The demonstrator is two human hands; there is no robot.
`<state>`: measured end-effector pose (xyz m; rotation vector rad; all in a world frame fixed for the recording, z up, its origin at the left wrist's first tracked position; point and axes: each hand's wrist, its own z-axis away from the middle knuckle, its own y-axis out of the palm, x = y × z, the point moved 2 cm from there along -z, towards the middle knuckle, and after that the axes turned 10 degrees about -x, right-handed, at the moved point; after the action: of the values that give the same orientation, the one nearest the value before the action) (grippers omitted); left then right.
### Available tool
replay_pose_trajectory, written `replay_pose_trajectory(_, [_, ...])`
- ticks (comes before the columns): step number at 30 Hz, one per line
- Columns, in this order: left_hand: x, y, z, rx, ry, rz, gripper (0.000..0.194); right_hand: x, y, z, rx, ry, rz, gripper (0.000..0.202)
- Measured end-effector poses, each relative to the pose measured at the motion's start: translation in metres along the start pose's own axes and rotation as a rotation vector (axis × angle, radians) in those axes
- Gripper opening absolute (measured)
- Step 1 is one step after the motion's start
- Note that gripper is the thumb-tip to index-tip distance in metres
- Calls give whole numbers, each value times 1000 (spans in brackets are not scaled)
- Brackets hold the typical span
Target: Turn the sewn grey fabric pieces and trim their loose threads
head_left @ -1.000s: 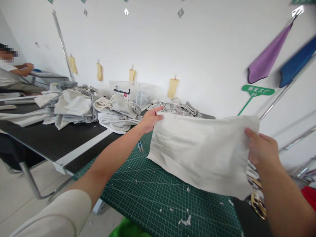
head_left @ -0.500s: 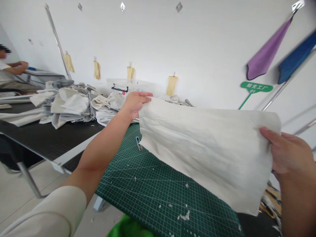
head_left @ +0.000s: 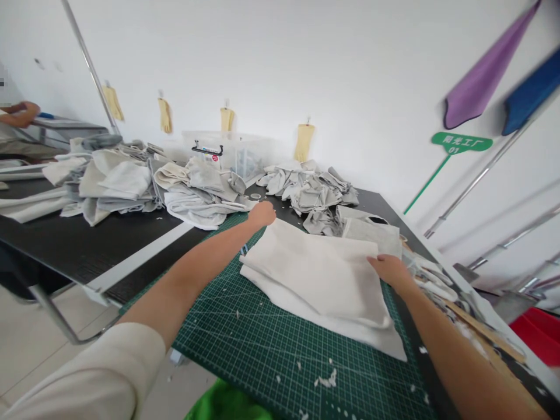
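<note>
A white cloth [head_left: 315, 277] lies in loose layers over the green cutting mat [head_left: 262, 338], its far edge slightly raised. My left hand [head_left: 262, 214] is closed on the cloth's far left corner. At the far right corner, my right hand [head_left: 387, 268] pinches the edge between thumb and fingers. Small snippers [head_left: 244, 249] lie on the mat, partly hidden by my left forearm and the cloth. White scraps [head_left: 328, 379] are scattered near the mat's front edge.
Piles of grey and white cloth [head_left: 118, 181] cover the black table's left and back. Behind stands a clear plastic box [head_left: 249, 154]. Tools and strips [head_left: 464, 315] lie along the right edge. A person's arm [head_left: 20, 115] shows at far left.
Both hands have moved down and closer together, lowering the stretched cloth onto the mat. The cloth piles at the back, hidden before, now show.
</note>
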<state>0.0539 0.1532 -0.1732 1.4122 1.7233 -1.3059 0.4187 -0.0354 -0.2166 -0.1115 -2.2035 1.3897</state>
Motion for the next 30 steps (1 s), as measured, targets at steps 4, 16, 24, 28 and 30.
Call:
replay_pose_trajectory(4, [3,4,19,137,112,-142,15,-3,8,17,-12,-118,103,47])
replay_pose_trajectory(16, [-27,-27,148,718,835,-579,28,88,-23,151,291,-840,83,47])
replay_pose_trajectory(24, [-10,-14,166,752,1012,-462,24,105,-5,181,296,-887,169,40])
replay_pose_trajectory(28, [-6,-16,168,748,1026,-368,30,102,3,184,197,-925,200,34])
replay_pose_trajectory(30, [-2,-24,156,695,948,-343,24,102,5,185,155,-946,207,35])
